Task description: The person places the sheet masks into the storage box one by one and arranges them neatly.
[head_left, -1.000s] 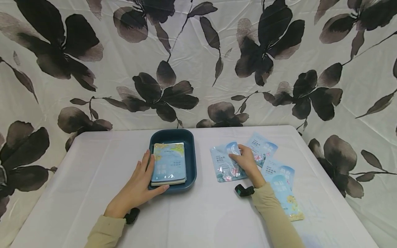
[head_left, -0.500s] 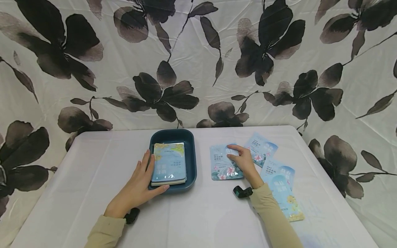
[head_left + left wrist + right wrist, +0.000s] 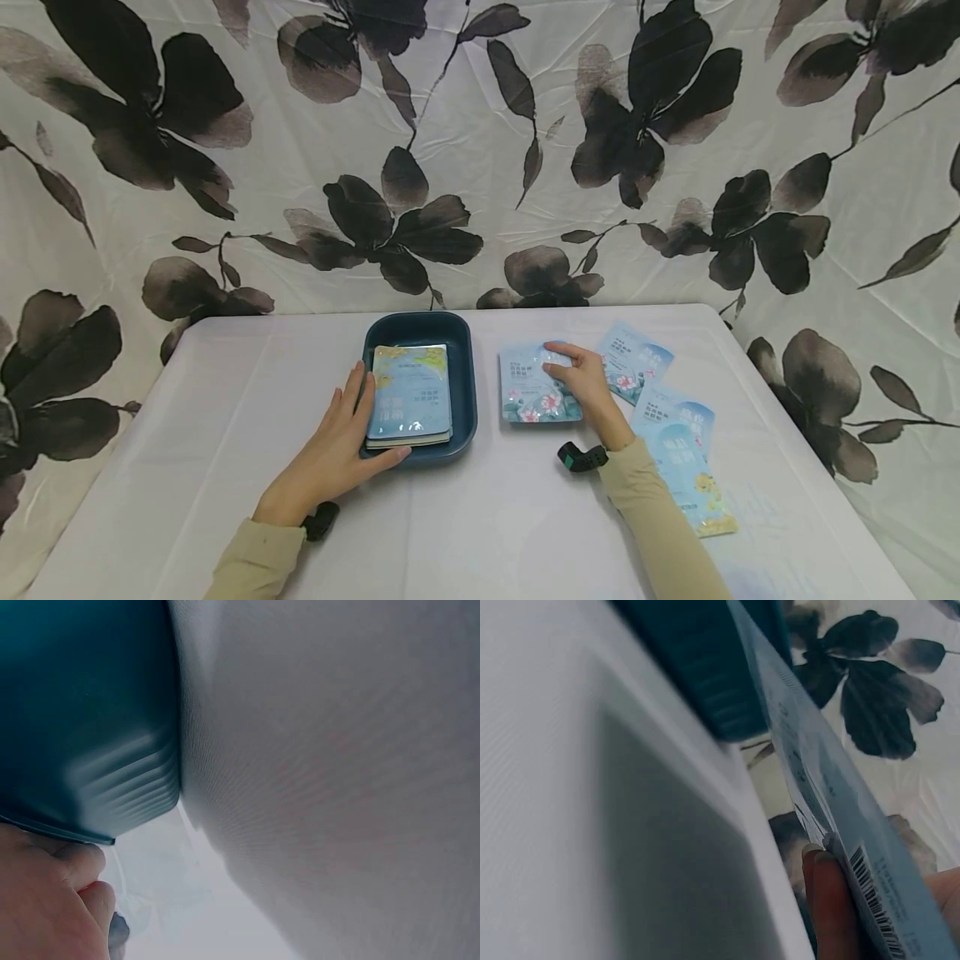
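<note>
A light-blue sachet point(image 3: 540, 392) with pink flowers is pinched by my right hand point(image 3: 588, 379) at its upper right edge. In the right wrist view, fingertips point(image 3: 826, 889) press its barcoded back, and the sachet point(image 3: 817, 795) stands up off the cloth with a broad shadow below. My left hand point(image 3: 341, 433) lies along the left side of a dark teal tray point(image 3: 467, 392), fingers extended and thumb over the near rim. The left wrist view has the tray's ribbed outer wall point(image 3: 112, 735) with the hand beside its rim. Stacked blue-and-yellow sachets point(image 3: 410, 396) lie inside the tray.
Right of the held sachet lie several more: a flowered sachet point(image 3: 633, 358) at the back, another blue sachet point(image 3: 678, 408) and a yellow-ended sachet point(image 3: 693, 492) by the right sleeve. The white-clothed table point(image 3: 480, 533) meets a floral curtain point(image 3: 510, 125) behind.
The sachet, flat on the cloth with its corner being lifted earlier, is now raised and shifted slightly left and back with my right hand. My left hand keeps its place on the tray.
</note>
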Tool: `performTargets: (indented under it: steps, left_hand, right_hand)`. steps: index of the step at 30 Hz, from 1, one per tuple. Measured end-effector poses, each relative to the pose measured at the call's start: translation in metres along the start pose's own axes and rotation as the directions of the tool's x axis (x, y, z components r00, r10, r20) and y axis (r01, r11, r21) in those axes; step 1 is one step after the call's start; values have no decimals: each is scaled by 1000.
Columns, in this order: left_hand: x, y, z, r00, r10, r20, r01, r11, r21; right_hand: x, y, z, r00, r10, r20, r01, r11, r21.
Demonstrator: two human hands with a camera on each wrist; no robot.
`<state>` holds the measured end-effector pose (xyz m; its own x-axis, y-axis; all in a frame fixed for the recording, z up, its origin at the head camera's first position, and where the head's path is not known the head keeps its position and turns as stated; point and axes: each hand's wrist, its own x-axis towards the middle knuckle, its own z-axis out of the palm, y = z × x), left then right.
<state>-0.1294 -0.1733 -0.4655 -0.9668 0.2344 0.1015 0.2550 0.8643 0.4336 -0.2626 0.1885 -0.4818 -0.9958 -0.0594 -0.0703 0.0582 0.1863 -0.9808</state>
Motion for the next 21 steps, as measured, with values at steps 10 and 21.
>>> performTargets:
  steps: [10, 21]
  left_hand:
    - [0, 2, -2, 999, 30, -14, -29, 998, 59]
    - [2, 4, -1, 998, 38, -42, -30, 983, 179]
  right_hand:
    - [1, -32, 9, 999, 48, 10, -49, 993, 109]
    - [4, -58, 42, 998, 6, 63, -21, 972, 235]
